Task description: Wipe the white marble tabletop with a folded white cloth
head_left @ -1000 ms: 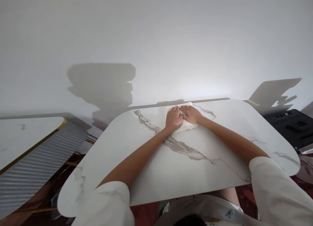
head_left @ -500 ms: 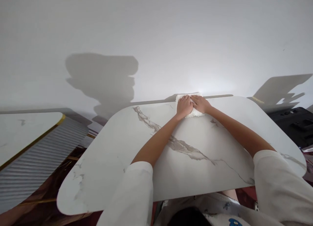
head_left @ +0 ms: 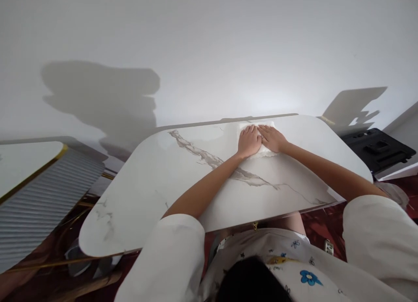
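My left hand (head_left: 250, 141) lies palm down on a white cloth or paper towel (head_left: 266, 153), its fingers stretched toward the wall. Beside it my right hand (head_left: 272, 139) presses flat on the same sheet, angled so that the fingertips of both hands nearly meet. The sheet is spread on a white marble-patterned tabletop (head_left: 130, 197), close to the back edge. Both palms hide much of the sheet. Grey-brown veins run diagonally across the tabletop, under my left forearm.
A pale wall (head_left: 209, 45) with shadows rises behind the table. At the left stands a ribbed grey cabinet (head_left: 55, 193) with a white top and gold trim. A black case (head_left: 379, 147) sits at the right. Dark red flooring (head_left: 326, 221) shows below the front edge.
The head view has shifted, showing more of my clothing and the floor. Both hands and the sheet have come slightly toward me from the tabletop's back edge.
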